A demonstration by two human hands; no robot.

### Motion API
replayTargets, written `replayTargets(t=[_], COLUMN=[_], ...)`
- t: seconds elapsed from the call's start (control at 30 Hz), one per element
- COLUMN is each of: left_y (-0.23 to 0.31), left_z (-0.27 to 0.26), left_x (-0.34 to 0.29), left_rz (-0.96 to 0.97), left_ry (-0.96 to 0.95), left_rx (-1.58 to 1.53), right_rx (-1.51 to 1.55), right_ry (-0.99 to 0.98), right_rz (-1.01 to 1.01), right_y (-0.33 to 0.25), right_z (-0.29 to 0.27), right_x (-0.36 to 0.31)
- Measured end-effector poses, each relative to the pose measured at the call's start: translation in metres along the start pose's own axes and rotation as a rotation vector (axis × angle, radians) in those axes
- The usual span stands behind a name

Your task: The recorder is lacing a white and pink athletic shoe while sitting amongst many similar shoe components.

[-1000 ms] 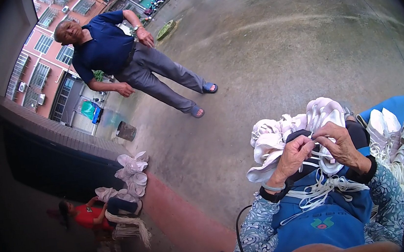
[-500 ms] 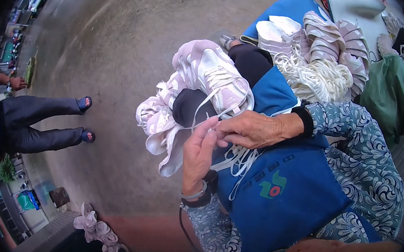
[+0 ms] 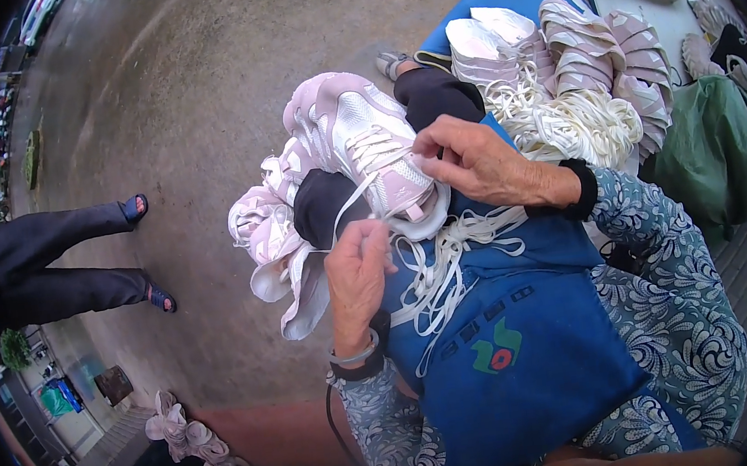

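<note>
Over my knees lies a pink and white sneaker upper (image 3: 400,180), its white laces partly threaded through the front eyelets. My left hand (image 3: 359,266) is closed in a pinch on a white shoelace (image 3: 351,206) that loops up to the upper. At the upper's right edge, my right hand (image 3: 480,163) has thumb and fingers curled together; what lies between the fingertips is too small to make out. A bunch of loose white laces (image 3: 441,267) rests on my blue apron (image 3: 532,353), just below the upper.
More pink and white uppers (image 3: 263,222) hang left of my knee. At right are stacked uppers (image 3: 586,47), a heap of cream laces (image 3: 576,125) and a green bag (image 3: 715,151). Someone in dark trousers (image 3: 73,233) stands at left. Further uppers (image 3: 190,439) sit lower left.
My hands were together over the lace and have moved apart. The right went up to the upper's right edge; the left stayed low with the lace. The person at left has shifted their legs.
</note>
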State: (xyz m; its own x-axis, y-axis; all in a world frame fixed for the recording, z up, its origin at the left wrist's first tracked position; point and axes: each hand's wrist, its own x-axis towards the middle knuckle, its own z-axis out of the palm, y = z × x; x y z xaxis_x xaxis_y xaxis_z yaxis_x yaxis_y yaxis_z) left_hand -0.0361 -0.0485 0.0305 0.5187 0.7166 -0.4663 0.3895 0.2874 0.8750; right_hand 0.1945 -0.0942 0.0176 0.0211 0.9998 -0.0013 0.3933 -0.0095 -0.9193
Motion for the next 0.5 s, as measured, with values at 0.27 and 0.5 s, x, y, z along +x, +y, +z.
replayTargets(t=[0.27, 0.5], left_y=[0.014, 0.010], left_z=[-0.016, -0.045], left_x=[0.002, -0.020], left_rz=[0.135, 0.306], left_ry=[0.243, 0.502], left_rx=[0.060, -0.124], right_rx=[-0.188, -0.056], right_ry=[-0.022, -0.096], right_rz=[0.024, 0.026], right_y=[0.015, -0.010], right_z=[0.002, 0.005], right_x=[0.020, 0.011])
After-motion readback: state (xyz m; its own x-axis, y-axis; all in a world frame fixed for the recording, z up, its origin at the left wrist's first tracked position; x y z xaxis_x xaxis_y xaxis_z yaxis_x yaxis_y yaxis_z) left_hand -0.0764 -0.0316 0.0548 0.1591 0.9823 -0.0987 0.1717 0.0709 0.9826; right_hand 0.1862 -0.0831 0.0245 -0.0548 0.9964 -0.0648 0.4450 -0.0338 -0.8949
